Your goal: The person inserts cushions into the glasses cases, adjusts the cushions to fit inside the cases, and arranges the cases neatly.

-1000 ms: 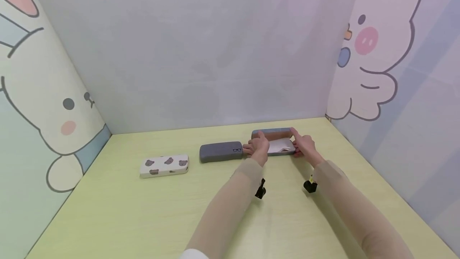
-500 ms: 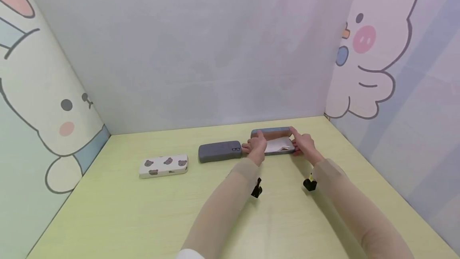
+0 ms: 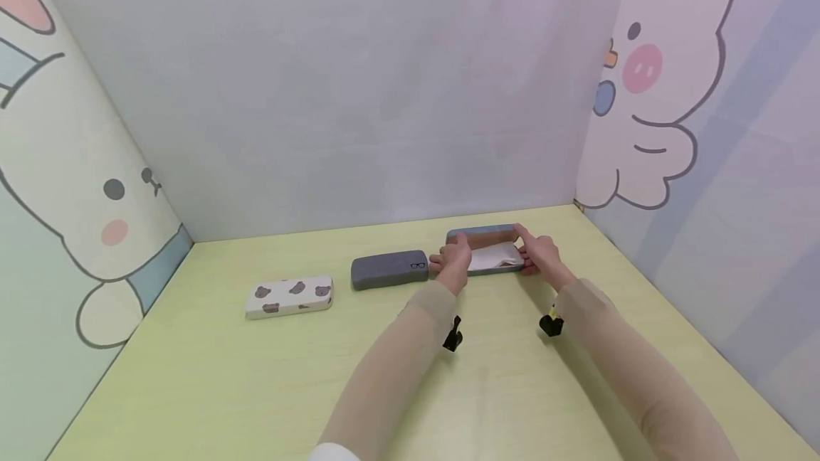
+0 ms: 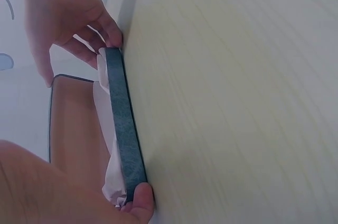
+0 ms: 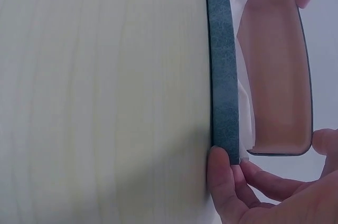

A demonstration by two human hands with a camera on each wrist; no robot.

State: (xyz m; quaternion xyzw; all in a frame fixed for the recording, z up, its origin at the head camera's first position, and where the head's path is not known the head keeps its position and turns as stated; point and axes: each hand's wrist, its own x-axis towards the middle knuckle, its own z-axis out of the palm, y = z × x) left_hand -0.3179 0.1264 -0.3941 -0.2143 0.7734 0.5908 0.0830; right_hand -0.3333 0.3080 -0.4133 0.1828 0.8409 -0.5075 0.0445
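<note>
A blue-grey glasses case [image 3: 482, 240] stands with its lid raised at the back right of the table. Brown lining [image 5: 277, 71] shows inside the lid, and a crumpled white cloth [image 3: 493, 257] lies in the base. My left hand [image 3: 453, 262] grips the left end, its fingertips at the corner of the base wall [image 4: 122, 118] in the left wrist view. At the other end my right hand [image 3: 543, 256] holds on, with fingers [image 5: 221, 174] pinching the base's corner and the thumb against the lid's edge. My left hand hides part of the case in the head view.
A closed grey glasses case [image 3: 389, 270] with a small spectacles print lies close to the left hand. Farther left is a white case [image 3: 290, 297] with bear prints. Cartoon-printed side walls [image 3: 647, 126] and a plain back wall [image 3: 359, 91] border the table [image 3: 256, 383].
The head view has turned slightly, so everything sits a little farther left. Both hands stay at the ends of the open case, and its lid remains raised.
</note>
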